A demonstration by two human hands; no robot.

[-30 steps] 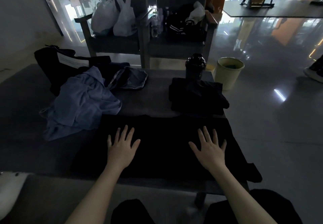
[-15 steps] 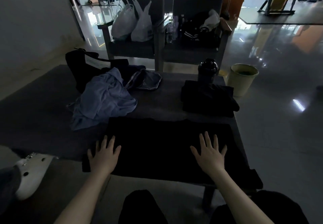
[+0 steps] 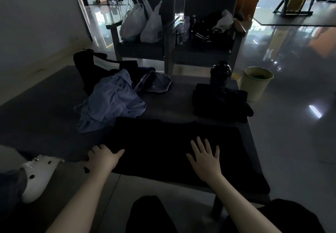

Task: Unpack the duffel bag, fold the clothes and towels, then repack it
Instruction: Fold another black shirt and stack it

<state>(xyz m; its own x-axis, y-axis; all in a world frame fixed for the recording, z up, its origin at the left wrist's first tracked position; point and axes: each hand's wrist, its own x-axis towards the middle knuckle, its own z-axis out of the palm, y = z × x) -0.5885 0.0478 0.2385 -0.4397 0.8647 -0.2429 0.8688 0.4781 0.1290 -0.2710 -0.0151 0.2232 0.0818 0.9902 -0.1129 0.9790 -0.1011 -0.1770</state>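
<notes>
The black garment (image 3: pixel 163 141) lies spread flat on the near part of our table (image 3: pixel 45 96). Our left hand (image 3: pixel 102 158) curls round its left edge, thumb on top. Our right hand (image 3: pixel 204 158) presses it flat, fingers straight and spread. Beyond lies a crumpled blue cloth (image 3: pixel 111 100), with the duffel (image 3: pixel 87 63) behind it and a folded black pile (image 3: pixel 218 101) to the right.

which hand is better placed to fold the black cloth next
Probably left: the left hand curls its fingers round the edge of the black cloth, ready to lift it; the right hand lies flat on it, pinning it.
</notes>
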